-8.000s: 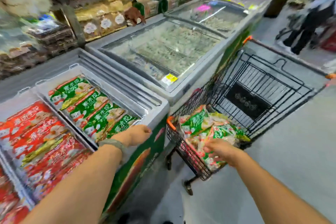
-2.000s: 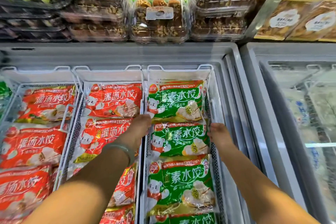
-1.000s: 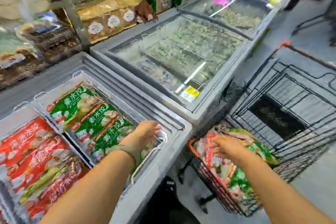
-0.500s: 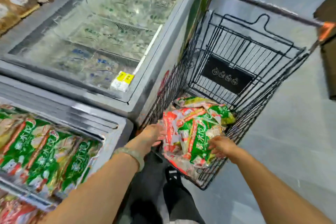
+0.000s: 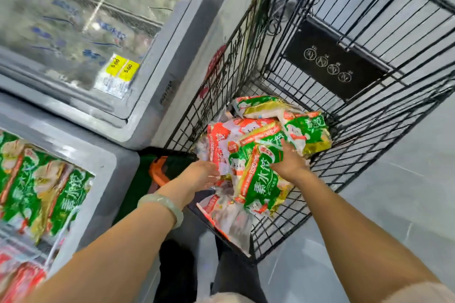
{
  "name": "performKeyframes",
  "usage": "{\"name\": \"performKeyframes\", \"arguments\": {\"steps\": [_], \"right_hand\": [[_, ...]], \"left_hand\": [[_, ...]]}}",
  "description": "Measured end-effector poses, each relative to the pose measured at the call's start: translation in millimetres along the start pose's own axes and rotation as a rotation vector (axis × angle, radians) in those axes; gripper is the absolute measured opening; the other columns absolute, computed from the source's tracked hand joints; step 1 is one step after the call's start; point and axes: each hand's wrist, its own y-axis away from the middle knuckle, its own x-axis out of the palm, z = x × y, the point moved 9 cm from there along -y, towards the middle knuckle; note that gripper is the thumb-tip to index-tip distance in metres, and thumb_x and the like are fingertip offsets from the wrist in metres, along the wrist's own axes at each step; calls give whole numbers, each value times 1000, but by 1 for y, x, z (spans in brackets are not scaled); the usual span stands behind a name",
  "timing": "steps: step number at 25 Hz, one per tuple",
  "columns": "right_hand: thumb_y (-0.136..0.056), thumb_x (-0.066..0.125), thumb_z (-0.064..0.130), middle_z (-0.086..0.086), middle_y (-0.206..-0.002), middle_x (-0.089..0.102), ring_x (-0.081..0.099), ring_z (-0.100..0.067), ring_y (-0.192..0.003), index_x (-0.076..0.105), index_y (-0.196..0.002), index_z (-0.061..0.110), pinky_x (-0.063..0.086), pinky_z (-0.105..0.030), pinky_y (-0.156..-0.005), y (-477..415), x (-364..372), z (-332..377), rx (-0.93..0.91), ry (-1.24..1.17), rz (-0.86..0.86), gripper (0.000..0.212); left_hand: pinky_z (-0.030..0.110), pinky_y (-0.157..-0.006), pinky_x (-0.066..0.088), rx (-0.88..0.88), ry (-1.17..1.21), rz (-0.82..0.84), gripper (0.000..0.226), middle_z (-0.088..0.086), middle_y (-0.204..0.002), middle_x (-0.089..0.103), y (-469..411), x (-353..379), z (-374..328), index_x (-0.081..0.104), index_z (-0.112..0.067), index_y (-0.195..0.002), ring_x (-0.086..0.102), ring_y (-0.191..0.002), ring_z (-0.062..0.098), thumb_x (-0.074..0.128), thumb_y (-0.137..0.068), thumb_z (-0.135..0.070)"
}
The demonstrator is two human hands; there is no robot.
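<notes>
A black wire shopping cart (image 5: 344, 130) stands beside the freezers and holds a pile of frozen dumpling bags, green (image 5: 261, 179) and red (image 5: 221, 145). My right hand (image 5: 290, 162) lies on top of the green bag at the near end of the pile, fingers spread over it. My left hand (image 5: 199, 174), with a pale bangle on its wrist, touches the left edge of the pile at the red bag; its fingertips are hidden behind the bags.
An open chest freezer (image 5: 103, 162) at the lower left holds more green dumpling bags (image 5: 49, 192) and red ones. A second freezer with a closed glass lid (image 5: 81, 24) and yellow price tags (image 5: 121, 69) lies behind it. Grey floor (image 5: 394, 192) stretches to the right.
Both hands carried a green bag from the freezer to the cart. Since half a second ago the view has tilted down and closer, and my right hand has moved onto the top of the pile.
</notes>
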Motion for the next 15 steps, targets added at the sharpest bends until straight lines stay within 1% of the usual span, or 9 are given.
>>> {"name": "performKeyframes", "arguments": {"steps": [3, 5, 6, 7, 9, 10, 12, 14, 15], "right_hand": [[-83, 67, 36, 0, -162, 4, 11, -28, -148, -7, -151, 29, 21, -53, -116, -22, 12, -4, -35, 111, 37, 101], [-83, 67, 40, 0, -162, 1, 5, -29, -148, -11, -151, 28, 17, -52, -117, -24, 16, -7, -41, 191, 48, 104], [-82, 66, 43, -3, -161, 8, 8, -30, -147, -5, -152, 25, 17, -50, -116, -25, 15, -8, -25, 256, 24, 101], [-83, 64, 47, -7, -158, 19, 13, -32, -144, 9, -152, 22, 18, -48, -114, -25, 12, -8, -3, 338, -7, 92], [-85, 57, 53, -9, -146, 41, 26, -30, -137, 42, -137, 21, 21, -45, -109, -21, 7, -4, 29, 457, -38, 63], [-87, 54, 54, -8, -140, 48, 30, -29, -135, 51, -130, 23, 22, -44, -107, -19, 7, -1, 24, 482, -32, 53], [-90, 49, 52, -8, -138, 51, 36, -29, -133, 53, -129, 25, 25, -44, -108, -13, 10, 5, -34, 455, 26, 47], [-95, 45, 47, -9, -143, 45, 42, -30, -131, 47, -136, 20, 34, -43, -105, 3, 16, 13, -103, 349, 118, 48], [-97, 42, 44, -10, -147, 40, 41, -30, -133, 41, -141, 18, 35, -42, -107, 12, 21, 16, -119, 296, 169, 51]], "left_hand": [[21, -65, 46, 15, -19, -36, 30, 10, -98, 59, -19, -6, 7, 52, 2, -125, 56, -71, 12, 43, -98, -7], [22, -70, 45, 10, -39, -34, 27, 11, -107, 57, -25, -3, 9, 54, 1, -121, 56, -75, 12, 43, -98, -9], [22, -71, 45, 3, -45, -30, 22, 10, -107, 57, -27, 0, 10, 54, -3, -115, 56, -76, 13, 43, -98, -10], [21, -71, 45, -2, -52, -25, 17, 11, -107, 57, -29, 4, 10, 53, -5, -110, 56, -76, 13, 43, -98, -9], [21, -69, 44, -8, -52, -23, 12, 10, -102, 58, -31, 9, 9, 51, -7, -107, 55, -73, 12, 43, -98, -9], [21, -67, 43, -13, -52, -20, 13, 8, -98, 60, -31, 10, 8, 50, -8, -108, 55, -72, 11, 43, -98, -10], [20, -64, 43, -12, -68, -10, 14, 2, -87, 61, -28, 11, 6, 50, -11, -109, 55, -70, 10, 42, -99, -15], [16, -56, 45, 10, -73, 0, 14, 1, -83, 60, -21, 8, 2, 51, -12, -108, 54, -68, 11, 40, -99, -15], [14, -51, 45, 25, -71, 2, 15, 3, -84, 60, -15, 4, -1, 51, -12, -108, 53, -67, 11, 40, -100, -15]]}}
